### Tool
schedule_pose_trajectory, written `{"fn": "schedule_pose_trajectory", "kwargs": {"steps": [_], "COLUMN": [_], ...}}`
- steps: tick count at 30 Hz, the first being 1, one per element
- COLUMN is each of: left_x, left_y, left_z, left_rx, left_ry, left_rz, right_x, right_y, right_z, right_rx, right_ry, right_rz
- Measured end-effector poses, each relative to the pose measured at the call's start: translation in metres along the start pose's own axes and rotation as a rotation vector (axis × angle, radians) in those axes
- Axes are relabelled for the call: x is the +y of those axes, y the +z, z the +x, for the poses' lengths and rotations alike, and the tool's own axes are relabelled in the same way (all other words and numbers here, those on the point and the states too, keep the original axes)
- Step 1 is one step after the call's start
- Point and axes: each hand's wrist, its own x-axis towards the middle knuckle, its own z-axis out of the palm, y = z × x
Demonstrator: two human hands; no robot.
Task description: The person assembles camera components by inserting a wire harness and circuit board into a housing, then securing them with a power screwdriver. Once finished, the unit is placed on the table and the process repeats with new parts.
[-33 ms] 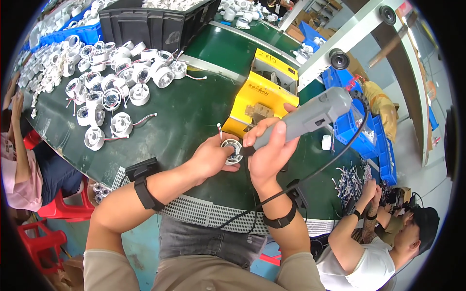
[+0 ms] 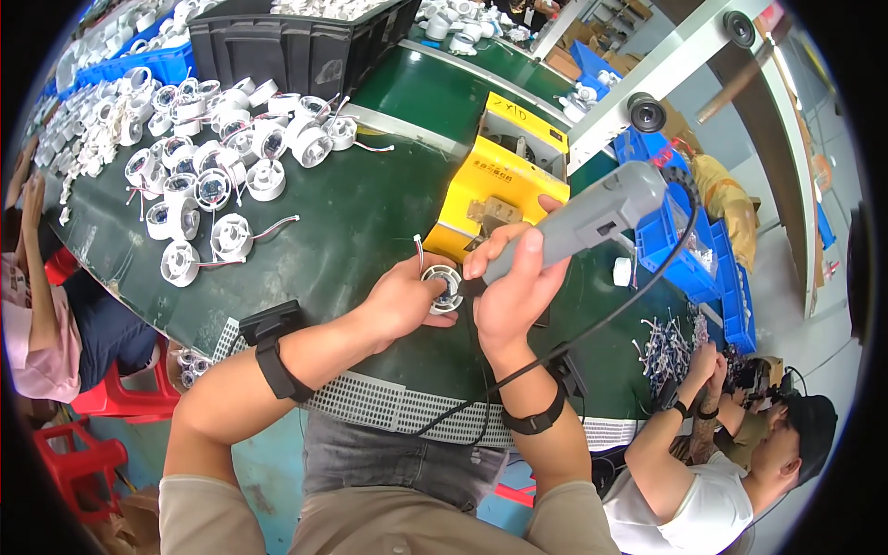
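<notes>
My left hand (image 2: 404, 301) is closed around a small round white housing (image 2: 443, 277) with a circuit board inside. A thin wire lead (image 2: 419, 248) sticks up from the housing, beside my fingers. In my right hand (image 2: 514, 294) lies a grey electric screwdriver (image 2: 578, 227), gripped at a slant. Its dark front end points at the housing's open face; the bit's tip is too hard to make out. A black cable (image 2: 638, 301) runs from its back end down across my right forearm. Just beyond my hands stands a yellow screw feeder (image 2: 486, 185).
Many white housings with wire leads (image 2: 213, 189) are heaped on the green table (image 2: 305, 254) at left. Behind them stands a black crate (image 2: 291, 51). Blue bins (image 2: 675, 231) are at right, near a pile of wired parts (image 2: 664, 356). A co-worker (image 2: 689, 481) sits at right, another person (image 2: 55, 324) at left.
The back end of the screwdriver has tipped slightly up and to the left, and its cable has shifted with it. My left hand and the housing stay in place.
</notes>
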Motion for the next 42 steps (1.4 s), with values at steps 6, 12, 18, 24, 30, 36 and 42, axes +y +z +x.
{"fn": "schedule_pose_trajectory", "kwargs": {"steps": [6,12,18,24,30,36,42], "left_x": [0.003,0.002,0.0,-0.001,0.0,0.0,0.002], "left_y": [-0.001,-0.004,-0.003,-0.003,-0.003,-0.003,-0.002], "left_z": [-0.001,0.0,0.001,0.002,0.001,0.001,0.0], "left_rx": [0.019,-0.001,0.001,0.003,-0.003,-0.005,0.0], "left_ry": [-0.031,-0.021,-0.029,-0.017,-0.012,-0.01,-0.01], "left_rz": [0.007,0.011,0.046,0.059,0.053,0.066,0.066], "right_x": [-0.024,-0.025,-0.037,-0.017,0.003,0.004,0.008], "right_y": [-0.005,-0.032,-0.026,-0.009,-0.006,-0.005,-0.005], "right_z": [0.055,0.123,0.099,0.063,0.057,0.057,0.056], "right_rx": [0.073,0.205,0.436,0.213,0.161,0.153,0.145], "right_ry": [-0.476,-0.439,-0.584,-0.324,-0.316,-0.314,-0.297], "right_rz": [0.033,-0.318,-0.27,-0.094,-0.111,-0.147,-0.135]}}
